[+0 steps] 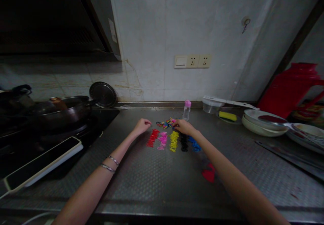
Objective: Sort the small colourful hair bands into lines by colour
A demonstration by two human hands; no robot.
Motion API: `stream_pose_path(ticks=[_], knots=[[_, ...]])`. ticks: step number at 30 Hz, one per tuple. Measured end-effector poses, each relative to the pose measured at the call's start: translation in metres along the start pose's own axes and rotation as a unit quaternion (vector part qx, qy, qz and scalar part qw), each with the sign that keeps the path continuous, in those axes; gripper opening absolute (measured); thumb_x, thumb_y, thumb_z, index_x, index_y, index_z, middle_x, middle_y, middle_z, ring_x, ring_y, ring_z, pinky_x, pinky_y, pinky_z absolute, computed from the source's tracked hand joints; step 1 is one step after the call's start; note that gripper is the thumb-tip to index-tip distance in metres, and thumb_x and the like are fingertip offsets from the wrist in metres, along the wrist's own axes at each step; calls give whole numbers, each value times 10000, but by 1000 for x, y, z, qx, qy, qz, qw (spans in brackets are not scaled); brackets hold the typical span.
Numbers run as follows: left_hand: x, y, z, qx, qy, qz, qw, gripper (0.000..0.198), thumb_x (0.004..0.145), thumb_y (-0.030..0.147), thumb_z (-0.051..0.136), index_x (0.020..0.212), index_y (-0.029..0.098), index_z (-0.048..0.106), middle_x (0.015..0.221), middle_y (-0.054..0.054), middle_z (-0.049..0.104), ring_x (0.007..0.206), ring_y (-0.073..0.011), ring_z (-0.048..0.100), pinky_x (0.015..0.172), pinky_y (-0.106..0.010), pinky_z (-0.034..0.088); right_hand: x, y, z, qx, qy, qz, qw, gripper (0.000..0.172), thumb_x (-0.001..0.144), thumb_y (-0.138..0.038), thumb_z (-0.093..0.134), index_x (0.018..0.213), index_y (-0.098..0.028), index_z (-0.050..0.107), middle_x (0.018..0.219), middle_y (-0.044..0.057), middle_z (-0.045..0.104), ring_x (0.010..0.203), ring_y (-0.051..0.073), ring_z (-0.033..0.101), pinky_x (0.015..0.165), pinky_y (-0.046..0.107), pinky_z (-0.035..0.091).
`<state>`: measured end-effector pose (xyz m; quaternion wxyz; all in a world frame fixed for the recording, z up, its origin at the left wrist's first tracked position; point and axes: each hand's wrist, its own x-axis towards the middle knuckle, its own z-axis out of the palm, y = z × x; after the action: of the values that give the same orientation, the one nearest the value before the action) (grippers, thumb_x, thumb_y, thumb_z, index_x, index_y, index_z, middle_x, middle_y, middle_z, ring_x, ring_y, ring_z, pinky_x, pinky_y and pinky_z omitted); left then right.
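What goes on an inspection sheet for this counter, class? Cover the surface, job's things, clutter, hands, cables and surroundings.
Surface: embossed steel counter, stained at the right.
Job's things: mixed pile of small coloured loops, with sorted rows below it: red row, pink row, yellow row, black row, blue row.
Clutter: pink-capped bottle, red scrap, yellow sponge, stacked plates.
Hands: left hand curled beside the red row; right hand on the mixed pile; grips unclear.
Cables: possible pale cord at the bottom-left edge, unclear.
Surroundings: wok on the stove at left, wall sockets, red flask.
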<state>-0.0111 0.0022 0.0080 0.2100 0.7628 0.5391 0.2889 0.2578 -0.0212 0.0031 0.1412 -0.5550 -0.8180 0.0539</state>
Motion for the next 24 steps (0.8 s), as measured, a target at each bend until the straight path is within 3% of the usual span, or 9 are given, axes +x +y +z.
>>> stream_pose_path(ticks=[14, 24], knots=[[1, -7, 1, -1, -6, 11, 1000, 272, 683, 180, 479, 846, 108, 685, 823, -69, 683, 759, -164, 607, 724, -247, 452, -6, 7, -6, 31, 38, -32, 998, 289, 793, -165, 439, 994, -204, 642, 914, 47, 665, 820, 146, 589, 709, 196, 405], [0, -6, -1, 0, -8, 10, 1000, 269, 685, 170, 476, 852, 120, 682, 831, -59, 685, 741, -155, 601, 712, -243, 449, -43, 48, -22, 72, 65, 25, 995, 297, 737, -121, 470, 966, -168, 654, 897, 59, 677, 796, 162, 605, 724, 229, 441]])
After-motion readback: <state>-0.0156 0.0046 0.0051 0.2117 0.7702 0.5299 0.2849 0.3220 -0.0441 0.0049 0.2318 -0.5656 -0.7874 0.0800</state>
